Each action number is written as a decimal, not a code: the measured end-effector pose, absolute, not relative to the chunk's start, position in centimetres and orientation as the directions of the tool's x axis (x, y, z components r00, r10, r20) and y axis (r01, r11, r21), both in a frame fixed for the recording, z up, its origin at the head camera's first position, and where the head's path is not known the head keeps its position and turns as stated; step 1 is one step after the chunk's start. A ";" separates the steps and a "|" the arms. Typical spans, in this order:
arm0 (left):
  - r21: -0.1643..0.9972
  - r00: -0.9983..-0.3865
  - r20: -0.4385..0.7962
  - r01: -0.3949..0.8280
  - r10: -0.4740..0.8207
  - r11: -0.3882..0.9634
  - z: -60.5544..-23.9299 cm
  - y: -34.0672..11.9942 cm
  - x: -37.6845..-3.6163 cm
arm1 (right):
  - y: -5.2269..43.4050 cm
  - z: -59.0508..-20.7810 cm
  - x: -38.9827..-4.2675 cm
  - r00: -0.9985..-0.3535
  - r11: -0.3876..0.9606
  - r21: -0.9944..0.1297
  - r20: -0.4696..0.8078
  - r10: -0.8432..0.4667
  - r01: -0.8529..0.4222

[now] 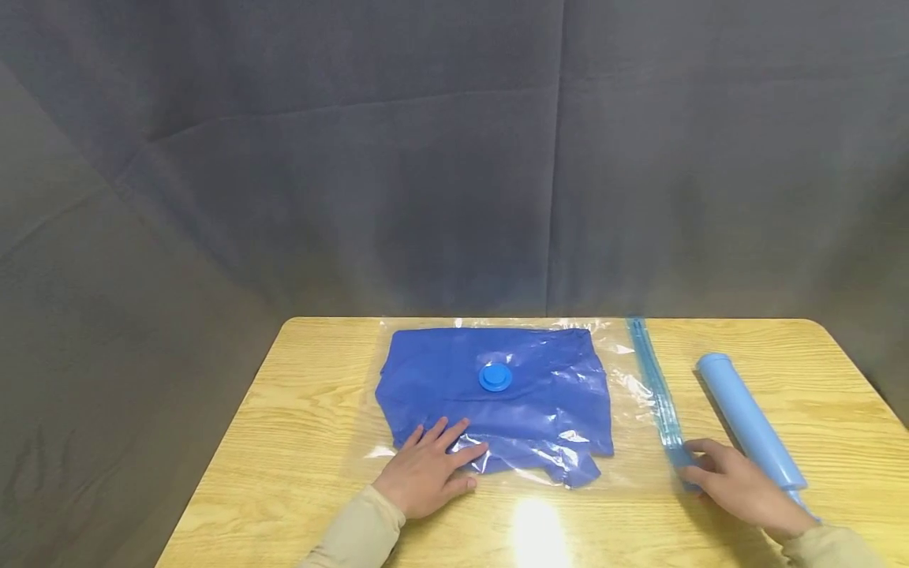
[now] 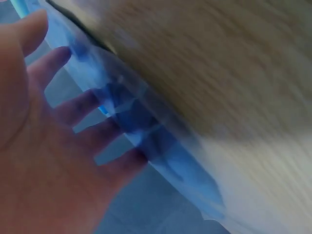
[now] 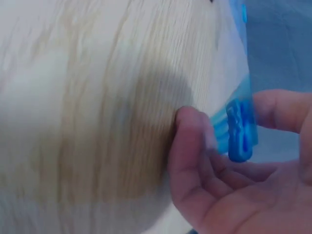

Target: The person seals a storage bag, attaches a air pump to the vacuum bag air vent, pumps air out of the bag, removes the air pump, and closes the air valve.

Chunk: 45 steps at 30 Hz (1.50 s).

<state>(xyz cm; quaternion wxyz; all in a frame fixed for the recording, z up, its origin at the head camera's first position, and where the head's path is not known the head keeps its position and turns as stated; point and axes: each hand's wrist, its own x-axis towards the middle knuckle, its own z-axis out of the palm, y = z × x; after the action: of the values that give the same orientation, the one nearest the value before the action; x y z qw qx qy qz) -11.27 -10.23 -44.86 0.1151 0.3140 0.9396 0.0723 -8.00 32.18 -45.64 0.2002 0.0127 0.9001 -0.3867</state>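
A clear vacuum storage bag (image 1: 625,442) lies flat on the table with folded blue cloth (image 1: 440,371) inside. A round blue valve (image 1: 495,377) sits near the middle of its upper face. My left hand (image 1: 426,469) rests with spread fingers on the bag's near edge, over the cloth; the left wrist view shows the fingers (image 2: 97,105) against the plastic. At the near end of the blue zip strip (image 1: 656,386), my right hand (image 1: 735,481) pinches the blue zip slider (image 3: 239,131) between thumb and curled fingers.
A light-blue hand pump (image 1: 753,426) lies on the wooden table (image 1: 298,410), right of the bag and close to my right hand. Its near end is partly hidden by that hand. A dark grey cloth (image 1: 426,197) hangs behind the table.
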 end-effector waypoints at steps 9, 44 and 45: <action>0.216 -0.826 -0.221 0.476 0.518 0.852 -43.6 -9.2 -10.9 | 33.6 -46.6 -8.0 -0.875 0.489 -0.834 -0.415 -0.249 0.256; -0.141 -0.655 0.275 0.697 0.704 0.703 -44.5 10.8 -7.8 | 33.9 -45.2 -8.9 -0.851 0.292 -0.882 -0.448 -0.272 0.371; -0.154 -0.648 0.288 0.696 0.705 0.702 -44.7 11.2 -7.7 | 33.9 -45.2 -8.8 -0.852 0.294 -0.882 -0.447 -0.273 0.368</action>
<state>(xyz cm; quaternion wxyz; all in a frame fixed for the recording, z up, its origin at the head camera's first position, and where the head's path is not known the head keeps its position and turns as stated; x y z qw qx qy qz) -7.66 11.18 -44.66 -0.1650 0.3858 0.9076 -0.0145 -8.85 33.94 -45.15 0.2703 0.0312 0.7575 -0.5935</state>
